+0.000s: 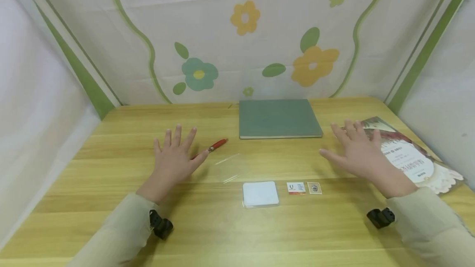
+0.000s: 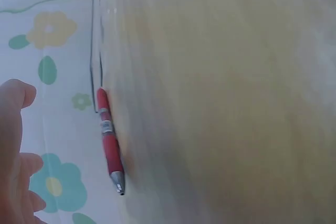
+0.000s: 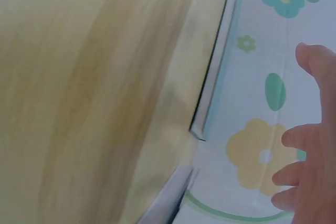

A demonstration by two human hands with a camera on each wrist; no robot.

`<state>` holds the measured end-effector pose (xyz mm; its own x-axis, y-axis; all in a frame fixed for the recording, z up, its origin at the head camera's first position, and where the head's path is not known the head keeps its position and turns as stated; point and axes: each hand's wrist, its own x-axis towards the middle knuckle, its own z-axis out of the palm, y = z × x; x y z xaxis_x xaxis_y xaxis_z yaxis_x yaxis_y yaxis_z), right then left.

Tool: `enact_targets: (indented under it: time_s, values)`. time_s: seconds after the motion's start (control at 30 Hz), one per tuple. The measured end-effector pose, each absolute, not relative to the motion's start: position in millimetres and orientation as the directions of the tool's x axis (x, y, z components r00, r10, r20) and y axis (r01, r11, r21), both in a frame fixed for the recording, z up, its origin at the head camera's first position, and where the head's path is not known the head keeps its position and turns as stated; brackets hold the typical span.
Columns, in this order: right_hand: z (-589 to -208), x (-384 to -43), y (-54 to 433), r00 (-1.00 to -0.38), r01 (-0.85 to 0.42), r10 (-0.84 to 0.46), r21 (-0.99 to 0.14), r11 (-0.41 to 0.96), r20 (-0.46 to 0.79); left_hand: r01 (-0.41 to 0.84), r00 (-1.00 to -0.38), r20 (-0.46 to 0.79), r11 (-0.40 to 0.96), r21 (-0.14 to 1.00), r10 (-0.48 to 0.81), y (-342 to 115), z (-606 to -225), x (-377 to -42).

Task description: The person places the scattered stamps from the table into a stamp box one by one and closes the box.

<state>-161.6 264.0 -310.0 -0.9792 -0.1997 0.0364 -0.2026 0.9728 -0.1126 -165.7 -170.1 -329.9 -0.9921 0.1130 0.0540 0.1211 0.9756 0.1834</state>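
My left hand (image 1: 172,162) is spread with straight fingers above the left part of the table, its thumb beside a red pen (image 1: 218,145). Part of the pen is hidden by that thumb; the left wrist view shows the red pen (image 2: 110,142) whole. Holding nothing, my right hand (image 1: 358,153) hovers with fingers apart near a printed sheet (image 1: 410,162). Between the hands lie a clear plastic piece (image 1: 229,169), a small stack of white cards (image 1: 260,194), and two small stamp-like stickers, one with a U mark (image 1: 296,188) and one tan (image 1: 314,188).
A green hardcover book (image 1: 279,119) lies shut at the back of the wooden table (image 1: 111,168). Behind it hangs a white cloth (image 1: 208,19) with flowers, and white cloth also flanks both sides. The printed sheet has a scalloped edge at the right.
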Motion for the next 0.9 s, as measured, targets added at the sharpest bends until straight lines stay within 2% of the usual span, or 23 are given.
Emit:
enact_targets:
  time_s: [0.23,0.4,0.63,0.9]
  values:
    - [-301,-154,258,-0.969,-0.245,-0.243,-0.192,0.95,0.036,0.152,-0.986,0.104,0.97,0.193,0.134,-167,-324,-159]
    - [-299,-147,249,-0.951,-0.308,-0.302,-0.242,0.92,0.062,0.23,-0.968,0.153,0.946,0.23,0.198,-160,-321,-150]
    - [-301,-136,236,-0.923,-0.385,-0.37,-0.305,0.871,0.107,0.37,-0.926,0.212,0.86,0.352,0.312,-145,-323,-137]
    - [-307,-131,223,-0.891,-0.453,-0.432,-0.3,0.839,0.139,0.41,-0.91,0.167,0.761,0.502,0.379,-127,-328,-125]
